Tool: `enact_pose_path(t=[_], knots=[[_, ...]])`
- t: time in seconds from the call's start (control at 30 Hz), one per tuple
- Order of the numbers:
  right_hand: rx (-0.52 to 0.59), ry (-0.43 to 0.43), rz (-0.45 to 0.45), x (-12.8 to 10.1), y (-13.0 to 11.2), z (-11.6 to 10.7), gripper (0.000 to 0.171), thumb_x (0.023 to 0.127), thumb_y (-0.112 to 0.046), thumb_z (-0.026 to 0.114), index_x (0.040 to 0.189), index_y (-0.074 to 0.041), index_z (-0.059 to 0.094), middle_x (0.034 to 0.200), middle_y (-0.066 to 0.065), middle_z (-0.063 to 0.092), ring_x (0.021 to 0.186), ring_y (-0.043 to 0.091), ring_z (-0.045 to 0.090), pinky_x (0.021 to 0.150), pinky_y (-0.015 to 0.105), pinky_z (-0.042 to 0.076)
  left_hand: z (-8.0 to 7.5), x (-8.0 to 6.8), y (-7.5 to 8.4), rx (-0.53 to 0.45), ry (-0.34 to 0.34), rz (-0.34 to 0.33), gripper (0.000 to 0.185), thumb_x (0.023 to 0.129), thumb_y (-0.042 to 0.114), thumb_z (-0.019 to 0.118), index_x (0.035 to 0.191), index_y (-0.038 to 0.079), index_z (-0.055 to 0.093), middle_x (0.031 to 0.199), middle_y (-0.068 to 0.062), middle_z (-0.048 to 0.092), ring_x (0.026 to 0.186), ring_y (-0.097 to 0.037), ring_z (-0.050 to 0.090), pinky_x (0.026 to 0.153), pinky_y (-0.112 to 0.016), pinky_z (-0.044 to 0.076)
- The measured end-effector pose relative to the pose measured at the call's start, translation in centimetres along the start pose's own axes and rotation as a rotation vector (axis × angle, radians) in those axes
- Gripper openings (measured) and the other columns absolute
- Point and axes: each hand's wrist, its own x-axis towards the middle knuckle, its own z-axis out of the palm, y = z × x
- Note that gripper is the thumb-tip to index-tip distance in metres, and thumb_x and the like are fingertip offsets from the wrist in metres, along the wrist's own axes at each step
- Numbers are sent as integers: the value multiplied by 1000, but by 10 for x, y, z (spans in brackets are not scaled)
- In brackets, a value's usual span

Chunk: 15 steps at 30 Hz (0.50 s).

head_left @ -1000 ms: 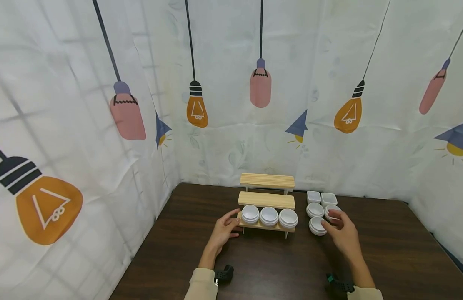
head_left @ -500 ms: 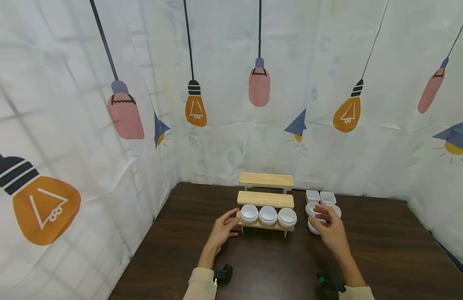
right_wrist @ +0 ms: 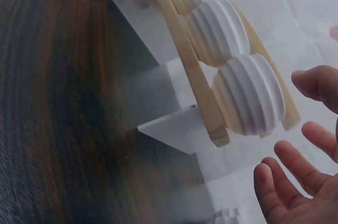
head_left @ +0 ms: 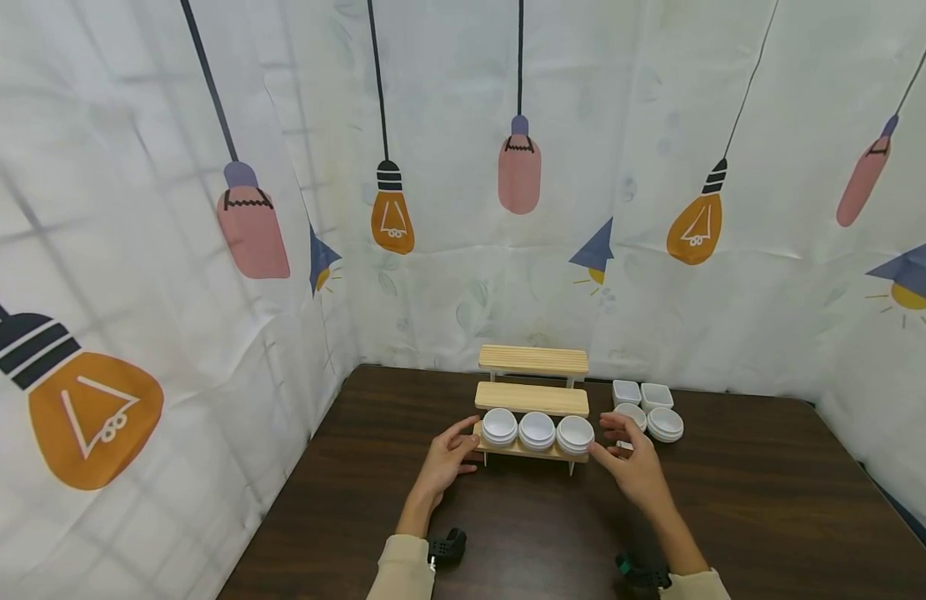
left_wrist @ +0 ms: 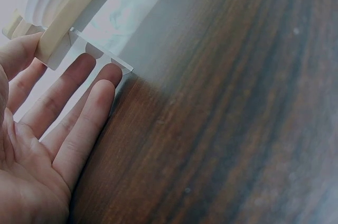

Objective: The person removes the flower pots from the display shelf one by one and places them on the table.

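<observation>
"What's held?"

"Left hand [head_left: 446, 458] pinches the nine-o'clock end of the stand [head_left: 533, 399]; right hand [head_left: 637, 472], fingers loose, near three o'clock, holds nothing."

"And the cups [head_left: 538, 430]?"

"On its bottom step [head_left: 518, 451]; probably light, stiff, slippery: grip around the sides."

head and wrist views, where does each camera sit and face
Head: head-worn, facing forward, down at the table; left grip, right grip, sleeves show.
Left wrist: on that wrist, facing the stand from its left; left grip shows.
Right wrist: on that wrist, facing stand and bowls; both grips show, left partly.
Wrist views share the stand and left grip.
</observation>
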Motion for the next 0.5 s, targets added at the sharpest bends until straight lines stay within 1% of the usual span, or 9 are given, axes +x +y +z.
enact_pose_path(t=[0.13,0.27,0.37,0.5], knots=[[8,-15,-16,-1,-2,6,56,90,-15,80,139,-2,55,133,21,62,111,22,59,86,25,53,0,0,1,0,3,4,47,103,32,63,148,20,56,122,-14,72,109,-33,70,81,-39,62],[16,-24,-4,-3,-2,10,57,91,-16,80,140,-4,55,135,19,61,112,18,57,87,24,52,0,0,0,0,1,4,46,103,32,62,148,21,56,122,-13,72,111,-28,69,82,-39,62],[30,-28,10,-4,-2,14,57,90,-16,80,140,-4,55,137,17,60,116,21,56,88,24,52,0,0,-1,3,0,0,46,103,32,63,147,21,56,121,-13,72,110,-24,69,82,-38,62],[31,-36,14,-3,0,19,59,90,-15,80,141,-4,53,140,17,58,122,27,55,88,25,53,-1,0,-2,0,-1,2,46,103,32,63,147,21,56,120,-13,73,106,-25,71,81,-37,62]])
